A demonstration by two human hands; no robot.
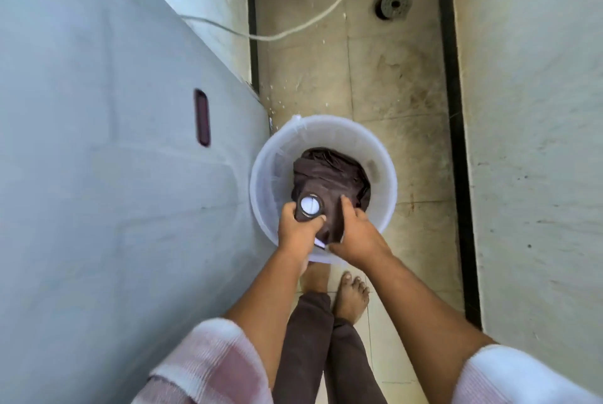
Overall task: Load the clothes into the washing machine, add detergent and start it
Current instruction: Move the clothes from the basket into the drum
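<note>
The white bucket (385, 155) stands on the floor just beside the covered washing machine (114, 175), likely staged for loading. Brown clothes (329, 172) lie bunched inside the bucket. At the bucket's near rim the right hand (359, 237) pinches a fold of them, thumb on top. Beside it the left hand (297, 230) grips a dark white-topped container (311, 206) over the clothes; possibly detergent, unconfirmed.

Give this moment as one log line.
left hand holds dark white-capped bottle | right hand grips brown cloth | cloth in translucent plastic bucket
</note>
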